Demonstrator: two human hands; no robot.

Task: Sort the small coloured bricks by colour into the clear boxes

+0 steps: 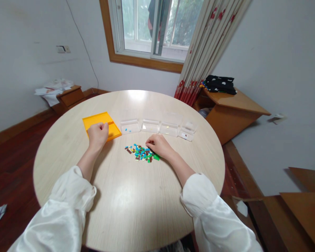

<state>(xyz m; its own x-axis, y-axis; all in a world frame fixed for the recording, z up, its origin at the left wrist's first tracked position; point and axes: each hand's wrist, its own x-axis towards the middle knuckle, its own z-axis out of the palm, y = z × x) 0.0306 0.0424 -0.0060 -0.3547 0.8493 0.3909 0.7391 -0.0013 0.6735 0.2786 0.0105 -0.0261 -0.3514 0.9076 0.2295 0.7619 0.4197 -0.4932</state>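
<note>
Two hands: left hand [97, 134] fisted on flat yellow tray [94, 120], right hand [159, 144] curled, grip unclear, over small plastic bricks [140, 153].

Item one: small bricks [141, 153], blue, green, brown and white, a loose flat pile touching our right hand [159, 144] on its left. Item two: shallow yellow tray [94, 120], lying flat, near edge under our left hand [97, 134].

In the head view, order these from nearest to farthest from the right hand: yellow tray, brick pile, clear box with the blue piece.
1. brick pile, touching the right hand
2. clear box with the blue piece, ahead, leftward
3. yellow tray, far left
</note>
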